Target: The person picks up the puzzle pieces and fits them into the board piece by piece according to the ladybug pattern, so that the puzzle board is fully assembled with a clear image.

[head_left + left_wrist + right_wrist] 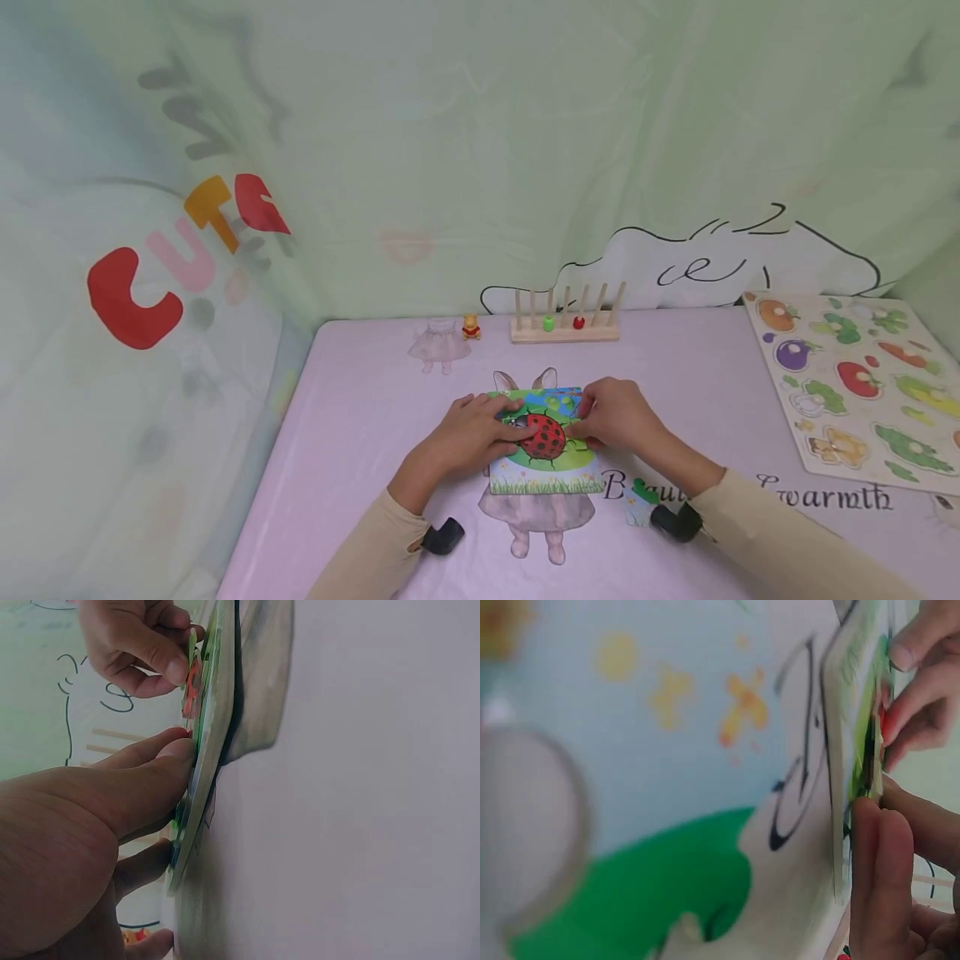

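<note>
A flat ladybug puzzle (544, 483), with a grassy lower edge, lies on the table in the head view. My left hand (468, 433) rests across its left side, its thumb and fingertips pressing on the surface near the red ladybug (543, 440). At the right side, my right hand (615, 417) pinches a puzzle piece (192, 682) between thumb and fingers. In the left wrist view this piece, red and green, stands slightly tilted over the board. The right wrist view shows both hands meeting at the puzzle, fingertips partly hiding the piece.
Another puzzle piece (640, 505) lies beside my right wrist. At the back stand a pegged wooden rack (564, 333) with green and red beads and a small bear figure (471, 327). A large vegetable board (862, 417) lies to the right.
</note>
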`<state>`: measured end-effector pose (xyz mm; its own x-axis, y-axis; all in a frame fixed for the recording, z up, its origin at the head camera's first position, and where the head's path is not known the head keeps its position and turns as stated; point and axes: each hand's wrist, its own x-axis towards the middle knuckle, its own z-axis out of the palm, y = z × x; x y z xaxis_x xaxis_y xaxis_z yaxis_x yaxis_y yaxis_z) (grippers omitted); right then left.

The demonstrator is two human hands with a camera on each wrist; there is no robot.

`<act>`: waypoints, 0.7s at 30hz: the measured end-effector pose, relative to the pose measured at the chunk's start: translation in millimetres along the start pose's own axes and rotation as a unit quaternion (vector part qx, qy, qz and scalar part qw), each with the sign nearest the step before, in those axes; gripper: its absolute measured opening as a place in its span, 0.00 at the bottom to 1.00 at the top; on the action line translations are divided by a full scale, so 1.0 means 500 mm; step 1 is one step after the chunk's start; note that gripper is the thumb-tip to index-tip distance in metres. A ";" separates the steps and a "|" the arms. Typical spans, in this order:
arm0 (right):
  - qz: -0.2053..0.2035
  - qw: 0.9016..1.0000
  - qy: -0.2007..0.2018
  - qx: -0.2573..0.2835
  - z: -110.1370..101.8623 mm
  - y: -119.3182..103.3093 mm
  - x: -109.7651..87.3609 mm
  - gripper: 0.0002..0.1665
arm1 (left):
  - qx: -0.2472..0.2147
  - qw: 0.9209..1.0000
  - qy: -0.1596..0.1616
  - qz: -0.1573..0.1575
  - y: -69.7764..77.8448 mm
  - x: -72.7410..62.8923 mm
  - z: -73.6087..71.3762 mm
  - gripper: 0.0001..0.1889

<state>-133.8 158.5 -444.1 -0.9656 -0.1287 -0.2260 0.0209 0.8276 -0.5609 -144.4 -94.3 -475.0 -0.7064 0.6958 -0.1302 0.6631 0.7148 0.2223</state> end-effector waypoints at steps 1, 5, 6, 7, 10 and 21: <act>0.001 1.000 -0.002 -0.004 -0.001 -0.001 0.002 0.19 | 0.000 1.000 -0.001 0.000 0.000 0.000 0.000 0.23; 0.005 1.000 -0.009 -0.011 -0.007 0.000 0.006 0.20 | 0.001 1.000 -0.001 0.001 0.000 -0.001 0.000 0.23; 0.005 1.000 -0.012 -0.009 -0.009 0.003 0.006 0.20 | 0.001 1.000 -0.001 0.002 0.000 -0.001 -0.001 0.23; 0.005 1.000 -0.016 -0.006 -0.011 0.005 0.007 0.20 | 0.002 1.000 -0.001 0.002 0.000 -0.001 -0.001 0.23; -0.002 1.000 -0.023 0.008 -0.020 0.016 0.010 0.19 | 0.005 1.000 -0.001 0.005 -0.001 -0.002 -0.002 0.23; -0.164 0.985 -0.043 -0.024 -0.031 0.059 0.012 0.35 | 0.006 1.000 -0.006 0.002 -0.001 0.000 -0.001 0.22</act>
<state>-143.2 190.6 -449.5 -0.8921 -0.4390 -0.1070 -0.3040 0.7583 -0.5766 -145.0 -94.7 -474.9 -0.7007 0.6993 -0.1415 0.6689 0.7129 0.2106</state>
